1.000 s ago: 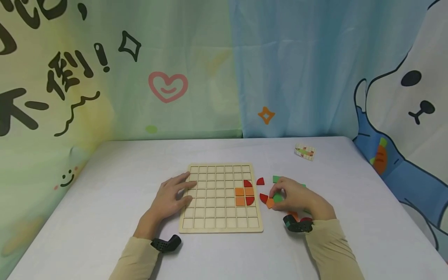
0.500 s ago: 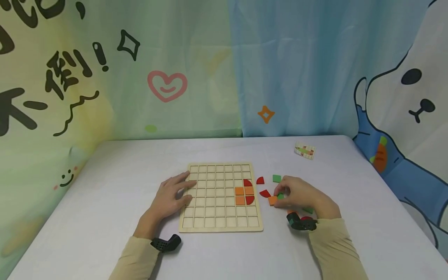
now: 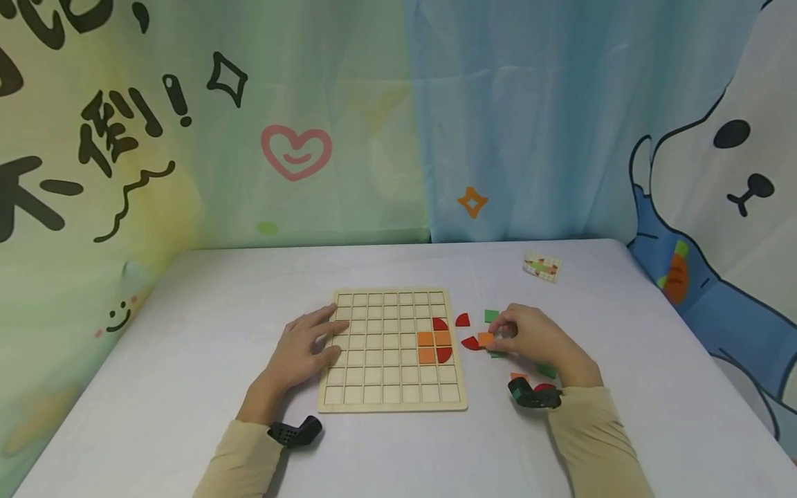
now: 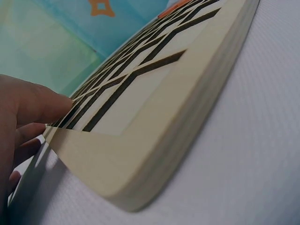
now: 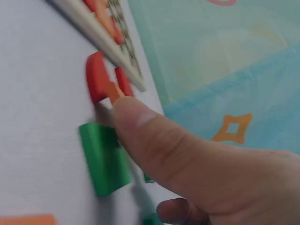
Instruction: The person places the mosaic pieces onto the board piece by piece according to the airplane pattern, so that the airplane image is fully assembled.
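A wooden grid board (image 3: pixel 373 379) lies flat on the white table. My left hand (image 3: pixel 301 351) rests at its left edge, fingers spread and lightly bent, thumb and fingertips over the rim. To the right of the board, my right hand (image 3: pixel 538 337) pinches an orange square tile (image 3: pixel 486 339) between thumb and fingers. In the right wrist view only a sliver of that orange tile (image 5: pixel 115 93) shows past the thumb. Beneath it on the cloth is a green tile (image 5: pixel 105 159). Orange squares (image 3: pixel 426 355) and two red quarter-round tiles (image 3: pixel 444 354) fill cells at the board's right side.
Two red quarter-round tiles (image 3: pixel 462 320) lie just off the board's right edge. A green square (image 3: pixel 492 316) sits beyond the right hand, while more green, orange and red pieces (image 3: pixel 519 377) lie near the wrist. A small pattern card (image 3: pixel 542 267) stands farther back.
The right hand has drawn the orange tile off the pile and moved it slightly away from me, exposing part of the green tile below. My left hand stays where it was.
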Available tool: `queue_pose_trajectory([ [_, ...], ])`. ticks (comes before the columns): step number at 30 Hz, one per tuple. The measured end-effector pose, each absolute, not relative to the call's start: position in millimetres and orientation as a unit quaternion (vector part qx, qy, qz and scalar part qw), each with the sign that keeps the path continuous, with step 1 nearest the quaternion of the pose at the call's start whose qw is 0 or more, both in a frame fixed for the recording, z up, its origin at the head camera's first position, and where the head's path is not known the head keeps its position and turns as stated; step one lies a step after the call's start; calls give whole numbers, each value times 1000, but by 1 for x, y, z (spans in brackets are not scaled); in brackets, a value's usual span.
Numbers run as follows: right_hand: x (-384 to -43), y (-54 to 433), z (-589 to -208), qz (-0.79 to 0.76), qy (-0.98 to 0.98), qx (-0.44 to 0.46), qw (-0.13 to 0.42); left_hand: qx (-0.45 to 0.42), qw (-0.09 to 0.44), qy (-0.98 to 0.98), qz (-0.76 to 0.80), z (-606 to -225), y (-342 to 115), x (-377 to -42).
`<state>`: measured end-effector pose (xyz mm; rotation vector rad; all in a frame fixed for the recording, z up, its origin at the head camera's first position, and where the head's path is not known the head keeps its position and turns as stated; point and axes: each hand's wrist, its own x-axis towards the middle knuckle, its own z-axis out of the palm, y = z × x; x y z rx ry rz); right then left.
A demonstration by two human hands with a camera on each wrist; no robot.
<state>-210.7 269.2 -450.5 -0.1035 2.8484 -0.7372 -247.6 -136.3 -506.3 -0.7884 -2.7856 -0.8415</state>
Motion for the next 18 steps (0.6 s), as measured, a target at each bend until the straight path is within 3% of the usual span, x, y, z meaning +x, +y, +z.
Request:
queue_pose_trajectory([
  [9, -213, 266, -457, -217, 974, -37, 48, -265, 79, -920, -277, -507, -136, -248],
  [18, -215, 265, -460, -221, 973, -38, 53, -262, 62, -923, -275, -503, -136, -247],
])
